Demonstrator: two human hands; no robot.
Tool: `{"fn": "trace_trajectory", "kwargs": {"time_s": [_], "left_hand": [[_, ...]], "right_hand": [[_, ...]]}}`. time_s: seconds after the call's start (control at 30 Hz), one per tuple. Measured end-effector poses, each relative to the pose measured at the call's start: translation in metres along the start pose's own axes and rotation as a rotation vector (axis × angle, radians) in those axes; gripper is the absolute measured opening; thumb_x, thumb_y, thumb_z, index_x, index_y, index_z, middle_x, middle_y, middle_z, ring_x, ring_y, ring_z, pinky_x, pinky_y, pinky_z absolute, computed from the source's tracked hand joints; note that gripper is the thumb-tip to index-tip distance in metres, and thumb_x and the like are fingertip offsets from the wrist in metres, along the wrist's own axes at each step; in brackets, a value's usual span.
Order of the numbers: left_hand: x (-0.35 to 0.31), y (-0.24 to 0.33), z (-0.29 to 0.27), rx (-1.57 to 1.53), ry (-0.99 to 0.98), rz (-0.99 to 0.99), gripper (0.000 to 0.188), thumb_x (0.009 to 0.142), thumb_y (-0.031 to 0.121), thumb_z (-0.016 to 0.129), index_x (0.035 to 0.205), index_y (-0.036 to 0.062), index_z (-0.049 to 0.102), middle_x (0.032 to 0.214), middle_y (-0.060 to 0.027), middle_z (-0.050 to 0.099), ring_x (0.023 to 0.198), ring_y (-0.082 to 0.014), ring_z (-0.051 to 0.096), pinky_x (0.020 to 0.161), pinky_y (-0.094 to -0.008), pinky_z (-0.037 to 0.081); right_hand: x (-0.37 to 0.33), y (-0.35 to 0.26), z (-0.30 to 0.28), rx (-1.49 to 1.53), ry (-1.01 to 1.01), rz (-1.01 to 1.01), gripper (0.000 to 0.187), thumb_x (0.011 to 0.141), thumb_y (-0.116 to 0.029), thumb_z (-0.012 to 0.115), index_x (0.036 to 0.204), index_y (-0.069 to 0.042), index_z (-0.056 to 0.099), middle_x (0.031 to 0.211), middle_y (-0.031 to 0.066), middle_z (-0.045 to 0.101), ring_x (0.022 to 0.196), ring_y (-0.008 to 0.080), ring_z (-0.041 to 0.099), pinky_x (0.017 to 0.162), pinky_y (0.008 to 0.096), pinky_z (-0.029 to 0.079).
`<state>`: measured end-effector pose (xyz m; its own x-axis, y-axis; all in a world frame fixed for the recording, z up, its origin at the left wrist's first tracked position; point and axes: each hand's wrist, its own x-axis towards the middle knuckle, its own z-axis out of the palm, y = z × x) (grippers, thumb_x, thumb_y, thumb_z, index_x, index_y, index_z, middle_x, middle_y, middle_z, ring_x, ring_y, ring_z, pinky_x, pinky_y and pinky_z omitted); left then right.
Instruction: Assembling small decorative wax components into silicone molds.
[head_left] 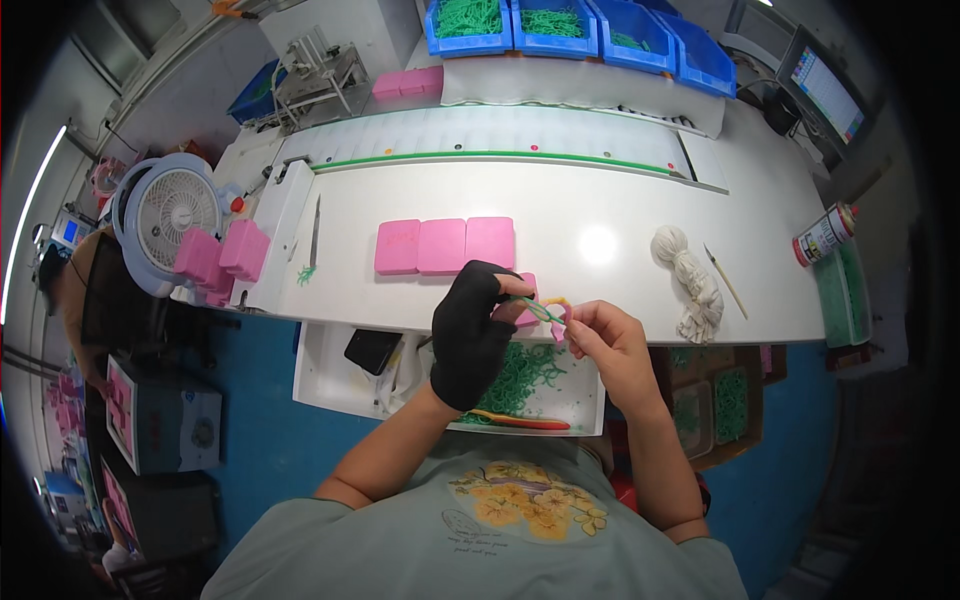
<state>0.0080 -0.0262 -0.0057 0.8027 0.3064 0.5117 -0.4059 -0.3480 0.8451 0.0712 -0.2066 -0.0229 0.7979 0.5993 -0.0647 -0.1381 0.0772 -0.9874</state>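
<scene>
My left hand (pixel 475 325), in a black fingerless glove, is closed at the table's front edge. It pinches one end of a thin green strand (pixel 540 310). Bare, my right hand (pixel 608 345) pinches the other end, with a small pink and yellowish piece (pixel 560 328) by its fingertips; I cannot make out its kind. Partly hidden behind my left fingers is a pink block (pixel 527 284). Beyond my hands, three pink blocks (pixel 443 246) lie in a row. Beneath them, an open drawer (pixel 325 370) holds a heap of green pieces (pixel 525 380).
Right of my hands lie a white yarn bundle (pixel 685 280) and a thin brush-like tool (pixel 725 280). A spray can (pixel 825 235) stands at the right edge. Tweezers (pixel 316 235) lie left, near a fan (pixel 180 210) and pink blocks. Blue bins (pixel 635 55) line the back.
</scene>
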Motion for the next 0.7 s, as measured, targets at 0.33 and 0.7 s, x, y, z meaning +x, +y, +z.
{"fn": "trace_trajectory", "kwargs": {"time_s": [0.33, 0.7], "left_hand": [[0.009, 0.005, -0.009, -0.239, 0.101, -0.410, 0.017, 0.089, 0.007, 0.067, 0.103, 0.0008, 0.059, 0.079, -0.0014, 0.060, 0.074, -0.0062, 0.057, 0.066, -0.0221, 0.049], [-0.006, 0.010, 0.002, -0.225, -0.054, -0.485, 0.021, 0.087, 0.007, 0.069, 0.105, 0.0017, 0.059, 0.084, -0.0010, 0.061, 0.076, -0.0069, 0.058, 0.070, -0.0222, 0.049]], "right_hand": [[0.013, -0.005, -0.042, -0.924, 0.306, -0.231, 0.017, 0.085, -0.011, 0.065, 0.098, 0.000, 0.068, 0.080, 0.0110, 0.064, 0.072, 0.0272, 0.059, 0.073, 0.0381, 0.049], [0.000, -0.019, 0.029, -0.505, 0.148, -0.289, 0.013, 0.092, -0.010, 0.060, 0.085, 0.001, 0.058, 0.070, 0.0104, 0.059, 0.061, 0.0188, 0.057, 0.058, 0.0307, 0.044]]}}
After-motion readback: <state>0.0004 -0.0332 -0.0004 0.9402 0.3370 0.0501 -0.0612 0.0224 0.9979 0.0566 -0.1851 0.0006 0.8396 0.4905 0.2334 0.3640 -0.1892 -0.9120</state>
